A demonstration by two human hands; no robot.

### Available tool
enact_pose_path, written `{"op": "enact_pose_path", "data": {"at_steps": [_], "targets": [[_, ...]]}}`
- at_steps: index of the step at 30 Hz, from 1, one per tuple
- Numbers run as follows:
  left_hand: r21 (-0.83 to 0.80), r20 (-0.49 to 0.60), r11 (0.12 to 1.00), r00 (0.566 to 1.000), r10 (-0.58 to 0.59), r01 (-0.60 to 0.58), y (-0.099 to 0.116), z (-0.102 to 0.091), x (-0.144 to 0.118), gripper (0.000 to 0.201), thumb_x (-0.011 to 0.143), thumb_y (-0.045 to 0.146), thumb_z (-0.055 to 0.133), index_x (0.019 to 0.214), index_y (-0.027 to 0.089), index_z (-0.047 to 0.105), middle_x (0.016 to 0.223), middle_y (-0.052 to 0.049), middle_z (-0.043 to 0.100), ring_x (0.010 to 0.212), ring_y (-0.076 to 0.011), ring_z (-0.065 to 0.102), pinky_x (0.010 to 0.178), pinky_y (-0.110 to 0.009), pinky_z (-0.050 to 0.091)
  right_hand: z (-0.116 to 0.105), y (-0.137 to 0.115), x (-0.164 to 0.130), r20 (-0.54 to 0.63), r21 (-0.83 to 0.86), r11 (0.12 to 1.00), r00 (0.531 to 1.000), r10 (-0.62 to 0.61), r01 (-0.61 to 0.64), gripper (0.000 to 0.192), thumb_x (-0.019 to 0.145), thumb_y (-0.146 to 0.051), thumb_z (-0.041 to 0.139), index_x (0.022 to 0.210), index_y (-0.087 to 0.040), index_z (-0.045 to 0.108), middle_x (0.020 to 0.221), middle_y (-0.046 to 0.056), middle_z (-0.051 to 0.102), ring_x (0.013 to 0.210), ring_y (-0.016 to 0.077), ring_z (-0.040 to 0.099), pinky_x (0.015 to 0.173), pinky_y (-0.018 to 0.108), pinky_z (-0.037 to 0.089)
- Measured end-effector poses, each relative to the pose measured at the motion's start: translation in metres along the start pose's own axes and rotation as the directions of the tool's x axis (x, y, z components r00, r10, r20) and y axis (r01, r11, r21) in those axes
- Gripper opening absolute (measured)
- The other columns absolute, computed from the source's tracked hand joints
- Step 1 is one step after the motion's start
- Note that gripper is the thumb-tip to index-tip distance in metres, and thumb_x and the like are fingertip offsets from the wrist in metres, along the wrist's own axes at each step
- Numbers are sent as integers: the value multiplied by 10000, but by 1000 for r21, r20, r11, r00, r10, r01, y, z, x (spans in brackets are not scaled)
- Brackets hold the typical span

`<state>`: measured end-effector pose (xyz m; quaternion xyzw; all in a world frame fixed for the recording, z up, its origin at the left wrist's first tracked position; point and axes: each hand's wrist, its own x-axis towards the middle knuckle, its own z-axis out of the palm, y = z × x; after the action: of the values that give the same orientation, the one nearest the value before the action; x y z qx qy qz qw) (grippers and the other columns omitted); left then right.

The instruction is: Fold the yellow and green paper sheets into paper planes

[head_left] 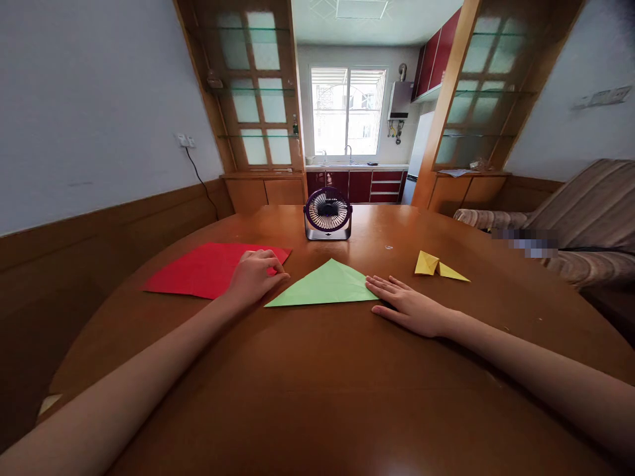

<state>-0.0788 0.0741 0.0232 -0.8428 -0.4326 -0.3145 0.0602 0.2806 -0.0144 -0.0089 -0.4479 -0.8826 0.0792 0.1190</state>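
Observation:
A light green sheet of paper (325, 284), folded into a triangle, lies on the table in front of me with its point facing away. My right hand (404, 305) rests flat with fingers stretched out, covering the triangle's right corner. Just left of the green paper is my left hand (255, 274), its fingers curled and thumb and index finger close together. I see nothing between them. Under and beyond that hand lies a red sheet of paper (193, 271), partly hidden by it. A folded yellow paper piece (439, 266) sits to the right, apart from both hands.
A small purple desk fan (328, 213) stands at the table's far side, behind the green paper. The brown wooden table (317, 396) has a curved edge. To the right is a striped armchair (585, 205). A black cord (201, 178) hangs from a wall socket on the left.

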Motion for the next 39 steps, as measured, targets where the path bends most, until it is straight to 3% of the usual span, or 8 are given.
{"op": "enact_pose_path", "data": {"at_steps": [7,11,16,20,24,29,32,39], "targets": [[-2,52,1000,999,1,-1,4,1,-2,220,833,364,575,687,224,660,821,-27,675,822,-220,591,823,-402,423,1,2,0,-15,-3,1000,1000,-15,15,668,965,-616,285,1528,-277,165,1580,18,201,1466,257,173,1221,490,121],[56,118,996,991,56,-63,-1,4,-3,304,912,406,479,891,247,737,898,-54,704,889,-248,618,881,-439,413,0,0,0,-3,-12,1000,1000,4,-4,673,964,-617,288,1528,-270,166,1581,18,195,1468,248,167,1222,478,125],[92,118,995,992,38,-49,-2,7,-3,433,979,396,338,1184,205,668,1110,-105,689,1056,-281,602,957,-469,408,0,-1,0,-7,-11,1000,1000,14,-14,676,964,-619,285,1527,-260,181,1579,25,206,1468,247,171,1222,475,126],[-2,155,994,982,105,-106,18,12,-6,469,996,386,308,1333,168,551,1372,-110,550,1273,-271,482,1102,-483,305,-1,-2,0,1,-28,1000,1000,11,-11,674,964,-620,279,1528,-264,178,1580,26,201,1467,249,173,1219,483,137],[-127,318,974,922,221,-190,44,24,-14,508,1020,380,262,1477,172,341,1547,-96,310,1432,-208,276,1180,-432,199,-2,-4,1,10,-70,997,1000,14,-14,682,968,-614,271,1527,-230,201,1576,49,219,1464,245,192,1218,470,154],[-123,549,978,809,211,-171,52,34,-15,529,1033,411,202,1523,215,223,1594,-73,130,1474,-202,110,1199,-410,118,-8,-7,3,-60,-139,989,997,-58,49,681,960,-615,306,1507,-212,287,1548,84,304,1442,278,260,1209,509,168],[-88,585,979,786,199,-183,49,36,-13,519,1034,426,172,1524,261,216,1601,-34,76,1478,-194,55,1203,-395,75,-14,-16,10,-141,-169,985,989,-49,24,709,955,-619,315,1502,-169,301,1558,109,272,1449,292,234,1208,511,170],[-26,616,976,765,187,-217,51,36,-12,561,1029,436,135,1538,203,156,1601,-52,66,1479,-190,20,1201,-379,46,-7,-35,68,-89,-44,993,990,-110,107,702,988,-581,185,1503,-115,284,1575,123,207,1463,237,200,1207,439,211]]}}
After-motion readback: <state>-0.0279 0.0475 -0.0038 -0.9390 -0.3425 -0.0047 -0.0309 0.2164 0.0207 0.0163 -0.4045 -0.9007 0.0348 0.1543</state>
